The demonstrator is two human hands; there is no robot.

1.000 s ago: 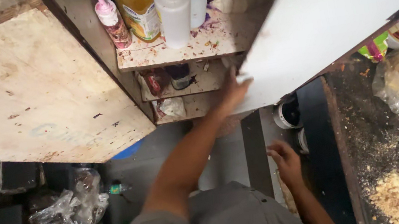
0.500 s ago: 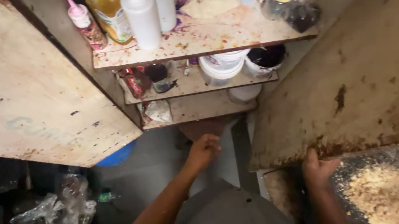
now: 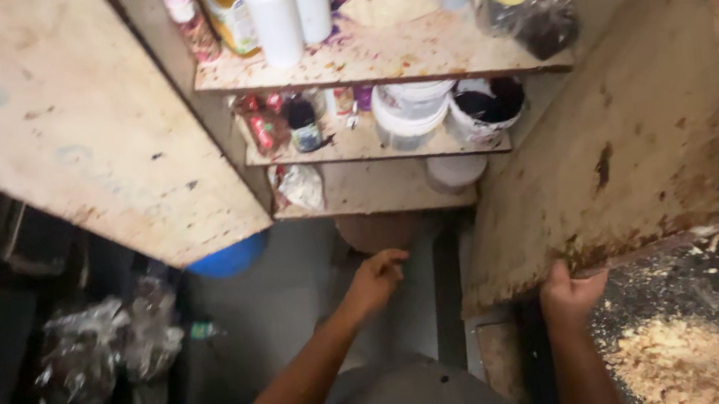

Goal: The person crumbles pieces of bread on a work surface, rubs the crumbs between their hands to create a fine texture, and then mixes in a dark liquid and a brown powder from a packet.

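Right hand [image 3: 571, 296] grips cupboard door's [image 3: 617, 144] lower edge — left hand [image 3: 376, 280] loosely curled, empty, below shelves [image 3: 376, 57].

Head view, looking steeply down into an open cupboard.

I have one camera only, worn on the head and tilted down past the person's torso, so no second view overlaps it. It faces the shelves [image 3: 376, 57] ahead, close enough that the left door [image 3: 73, 131] and right door [image 3: 615, 135] fill both sides of the frame. The left hand [image 3: 376, 277] and right hand [image 3: 571, 296] sit low in frame, with the floor [image 3: 279, 299] directly beneath.
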